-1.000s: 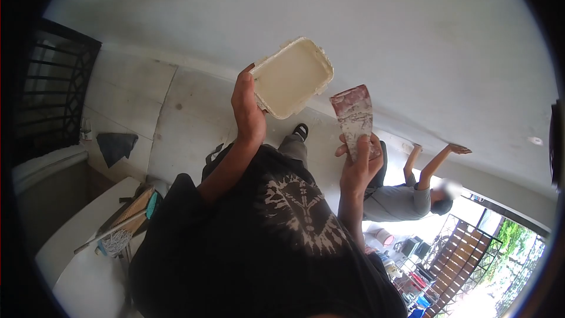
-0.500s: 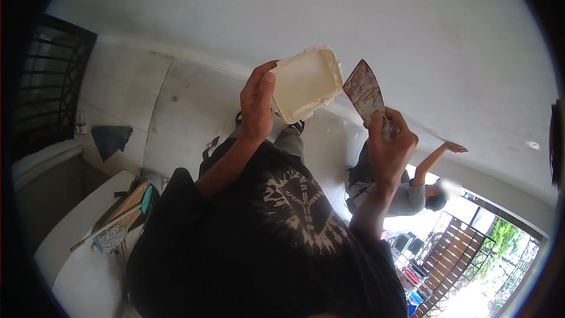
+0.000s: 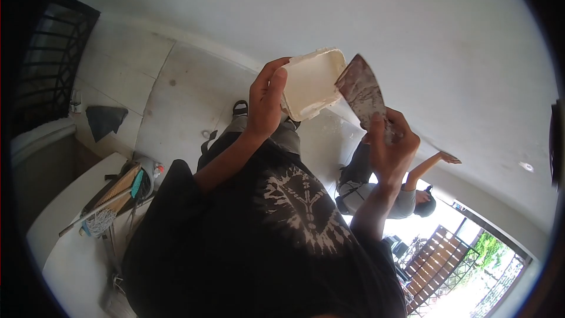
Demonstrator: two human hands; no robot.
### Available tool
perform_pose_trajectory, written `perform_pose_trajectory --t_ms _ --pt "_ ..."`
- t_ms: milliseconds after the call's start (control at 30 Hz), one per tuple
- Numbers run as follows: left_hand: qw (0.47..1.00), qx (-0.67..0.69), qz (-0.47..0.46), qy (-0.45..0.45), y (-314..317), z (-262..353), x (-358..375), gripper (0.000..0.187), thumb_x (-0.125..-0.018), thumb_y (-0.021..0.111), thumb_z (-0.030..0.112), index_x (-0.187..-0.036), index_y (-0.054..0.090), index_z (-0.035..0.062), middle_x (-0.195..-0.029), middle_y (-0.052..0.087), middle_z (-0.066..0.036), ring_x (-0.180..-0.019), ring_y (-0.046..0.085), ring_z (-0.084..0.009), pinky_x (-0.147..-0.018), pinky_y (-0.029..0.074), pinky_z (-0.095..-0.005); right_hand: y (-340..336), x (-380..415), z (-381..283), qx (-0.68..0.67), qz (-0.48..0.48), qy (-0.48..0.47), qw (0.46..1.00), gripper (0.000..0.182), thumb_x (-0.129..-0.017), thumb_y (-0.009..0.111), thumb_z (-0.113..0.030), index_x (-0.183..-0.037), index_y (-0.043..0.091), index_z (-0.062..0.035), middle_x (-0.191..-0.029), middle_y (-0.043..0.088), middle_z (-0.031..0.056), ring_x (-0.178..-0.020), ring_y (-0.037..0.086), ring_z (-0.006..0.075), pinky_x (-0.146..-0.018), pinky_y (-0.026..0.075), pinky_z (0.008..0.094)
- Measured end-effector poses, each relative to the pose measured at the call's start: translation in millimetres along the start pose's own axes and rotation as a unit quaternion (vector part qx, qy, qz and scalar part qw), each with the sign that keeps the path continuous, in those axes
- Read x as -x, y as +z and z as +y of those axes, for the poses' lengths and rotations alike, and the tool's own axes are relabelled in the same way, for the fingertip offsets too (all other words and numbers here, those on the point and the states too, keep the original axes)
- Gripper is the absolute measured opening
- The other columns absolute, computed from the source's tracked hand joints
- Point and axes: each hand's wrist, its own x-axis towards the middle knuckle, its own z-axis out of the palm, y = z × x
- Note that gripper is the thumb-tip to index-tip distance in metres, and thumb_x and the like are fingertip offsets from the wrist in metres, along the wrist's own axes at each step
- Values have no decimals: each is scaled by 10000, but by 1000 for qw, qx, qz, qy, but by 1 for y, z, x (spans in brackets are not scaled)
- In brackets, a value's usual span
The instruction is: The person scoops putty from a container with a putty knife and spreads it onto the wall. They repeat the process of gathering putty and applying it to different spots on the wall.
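My left hand (image 3: 268, 100) is closed round the side of a shallow, off-white plastic tub (image 3: 312, 82), its thumb over the rim. Pale paste crusts the tub's edges, and its inside tilts toward me. In my right hand (image 3: 393, 144) is a putty knife (image 3: 361, 87) with a wide blade smeared with pale and dark residue. My thumb presses on the blade's lower part, and the handle is hidden in my fist. The blade's left corner overlaps the tub's right rim in this view.
A large white wall (image 3: 435, 41) rises ahead. To the right, another person (image 3: 382, 197) reaches a hand to it. Tools and a mop head (image 3: 100, 222) lie on a white surface at lower left. A dark cloth (image 3: 106, 121) hangs near a barred window (image 3: 56, 53). A slatted gate (image 3: 436, 262) stands at lower right.
The tub has shifted slightly right and the putty knife slightly left, so the blade now comes closer over the tub's rim. The view has turned a little.
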Motion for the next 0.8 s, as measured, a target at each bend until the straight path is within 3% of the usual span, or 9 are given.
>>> perform_pose_trajectory --t_ms 167,200,267,367,500,567,800 --pt "1000 10 8 -1 0 0 -4 386 -1034 434 282 -1228 546 -32 -1050 642 -77 -950 603 -102 -854 487 -261 14 9 15 -65 83 -184 977 193 -863 636 37 -1053 669 40 -815 701 130 -660 680 160 -548 542 302" --pt "1000 16 12 -7 -1 -1 -6 389 -1036 430 284 -1228 545 -34 -1050 642 -78 -952 602 -103 -854 486 -260 19 7 17 -8 49 -203 978 234 -834 647 75 -1060 674 24 -897 698 155 -708 694 190 -595 561 321" --pt "999 22 20 -11 -3 -1 -8 393 -1037 427 286 -1227 545 -36 -1051 642 -79 -954 601 -104 -854 485 -260 24 5 23 98 -40 -246 963 272 -809 666 77 -1067 684 -7 -907 698 161 -733 702 230 -629 563 316" --pt "999 9 39 -9 -5 -1 -11 397 -1038 421 289 -1228 544 -38 -1052 641 -81 -958 598 -104 -859 482 -261 21 5 32 88 8 -293 952 287 -795 676 69 -1065 691 -28 -916 698 152 -747 701 262 -634 556 315" --pt "999 15 43 -21 -5 -3 -13 403 -1038 418 293 -1228 544 -40 -1055 640 -83 -958 596 -107 -869 477 -264 23 6 35 87 95 -308 943 284 -798 684 58 -1066 693 -35 -921 699 138 -746 701 266 -623 547 333" --pt "998 26 43 -28 -5 -5 -13 404 -1037 420 295 -1228 544 -40 -1056 640 -83 -959 596 -110 -871 475 -266 26 3 28 82 -33 -196 977 284 -787 692 62 -1055 700 -34 -919 697 132 -757 701 262 -619 542 340" --pt "997 28 65 -27 -7 -13 -14 410 -1033 425 301 -1227 538 -41 -1078 629 -98 -966 601 -125 -871 483 -274 7 9 17 98 -62 -206 972 265 -782 703 56 -1029 714 -41 -917 693 133 -742 684 250 -628 543 328"
